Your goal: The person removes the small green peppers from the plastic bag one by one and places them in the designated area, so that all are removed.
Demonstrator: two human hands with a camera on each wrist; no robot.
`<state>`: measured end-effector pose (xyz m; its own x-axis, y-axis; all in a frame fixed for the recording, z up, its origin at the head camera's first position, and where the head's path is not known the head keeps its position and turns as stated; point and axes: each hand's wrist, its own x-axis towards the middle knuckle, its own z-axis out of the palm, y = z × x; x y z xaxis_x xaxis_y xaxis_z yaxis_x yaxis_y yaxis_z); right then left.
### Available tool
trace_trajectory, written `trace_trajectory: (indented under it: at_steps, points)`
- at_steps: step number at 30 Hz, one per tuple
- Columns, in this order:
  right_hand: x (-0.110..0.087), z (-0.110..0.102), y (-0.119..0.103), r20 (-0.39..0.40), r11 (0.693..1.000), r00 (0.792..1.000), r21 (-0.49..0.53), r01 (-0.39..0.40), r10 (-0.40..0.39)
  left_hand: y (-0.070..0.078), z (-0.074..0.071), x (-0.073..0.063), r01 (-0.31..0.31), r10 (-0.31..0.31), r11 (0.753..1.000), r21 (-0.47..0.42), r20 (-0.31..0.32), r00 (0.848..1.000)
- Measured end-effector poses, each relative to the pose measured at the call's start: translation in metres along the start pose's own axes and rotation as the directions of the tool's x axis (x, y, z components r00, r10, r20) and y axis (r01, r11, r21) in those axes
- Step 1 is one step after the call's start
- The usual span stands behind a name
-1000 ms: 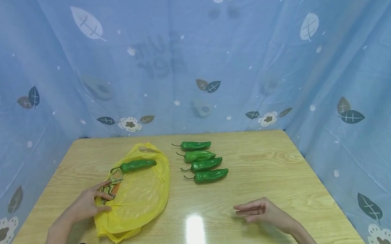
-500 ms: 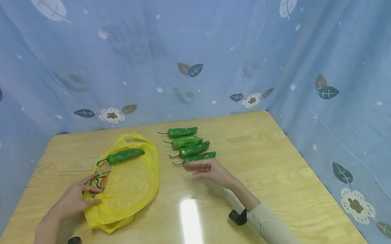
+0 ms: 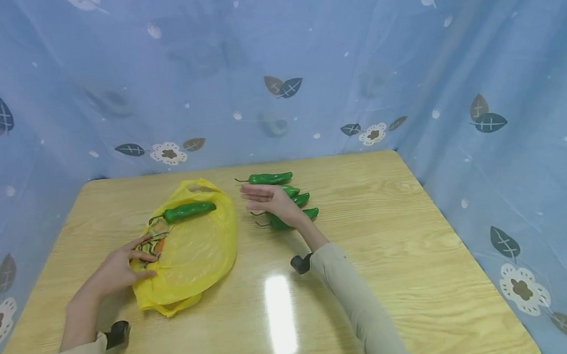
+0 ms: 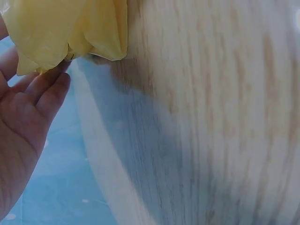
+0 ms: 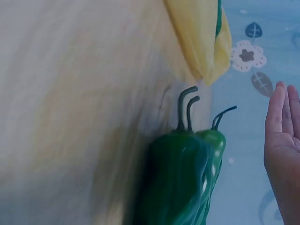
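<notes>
A yellow plastic bag [image 3: 197, 258] lies spread on the table, with one long green pepper [image 3: 189, 210] on its upper part. My left hand [image 3: 115, 268] rests at the bag's left edge, fingers and thumb spread over the plastic beside an orange, black-lined patch [image 3: 155, 246]. In the left wrist view, yellow plastic hides part of that hand's fingers [image 4: 54, 93]. My right hand [image 3: 275, 200] hovers over a row of several green peppers [image 3: 270, 178], partly covering them. Its fingers are straight and together, holding nothing. The right wrist view shows glossy peppers [image 5: 178, 173] with curved stems left of the hand.
The wooden table [image 3: 385, 257] backs onto a blue patterned curtain [image 3: 318, 66], which also stands along both sides. A black wrist strap piece [image 3: 301, 263] sticks out from the right forearm, another [image 3: 117, 333] from the left.
My right hand has swept left and away from me, from the bare table at right to over the peppers. The left hand stays at the bag. The head view has shifted.
</notes>
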<state>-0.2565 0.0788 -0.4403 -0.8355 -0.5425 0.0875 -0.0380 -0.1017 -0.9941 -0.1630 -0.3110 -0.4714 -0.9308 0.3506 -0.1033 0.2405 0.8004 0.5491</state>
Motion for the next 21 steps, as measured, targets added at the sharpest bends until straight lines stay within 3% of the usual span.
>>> trace_trajectory:
  at_steps: [10,16,21]
  points:
    - [0.053,0.019,0.006,0.039,0.996,0.997,0.060,0.064,-0.066,-0.001,-0.005,0.006,-0.016,0.016,1.000,0.000,-0.028,0.999]
    - [0.071,0.036,0.019,0.081,0.997,0.996,0.071,-0.028,0.022,-0.003,-0.002,0.005,-0.024,0.024,0.999,-0.023,-0.023,0.999]
    - [0.079,0.044,0.032,0.057,0.995,0.994,-0.048,-0.090,0.093,-0.003,0.000,0.004,-0.012,0.011,0.999,-0.040,-0.018,1.000]
